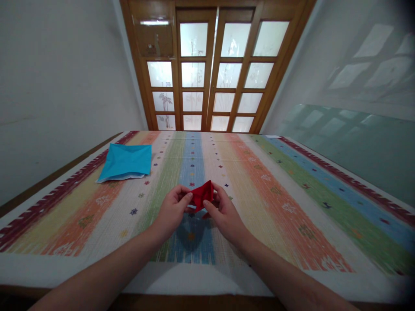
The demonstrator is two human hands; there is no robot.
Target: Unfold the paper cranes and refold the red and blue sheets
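Observation:
A small folded piece of red paper [202,194] is held up just above the striped tablecloth, near the middle of the view. My left hand [177,202] pinches its left corner between thumb and fingers. On the other side, my right hand [224,208] grips it, thumb on the near face and fingers behind. The paper has creases and a pointed upper right corner. Some of its back is hidden by my fingers.
A stack of blue paper [128,160] with white sheets beneath lies at the table's left. The striped tablecloth [266,224] covers the table. Wooden doors with glass panes [207,69] stand beyond, with walls on both sides. Something flat and white [272,136] lies at the far right edge.

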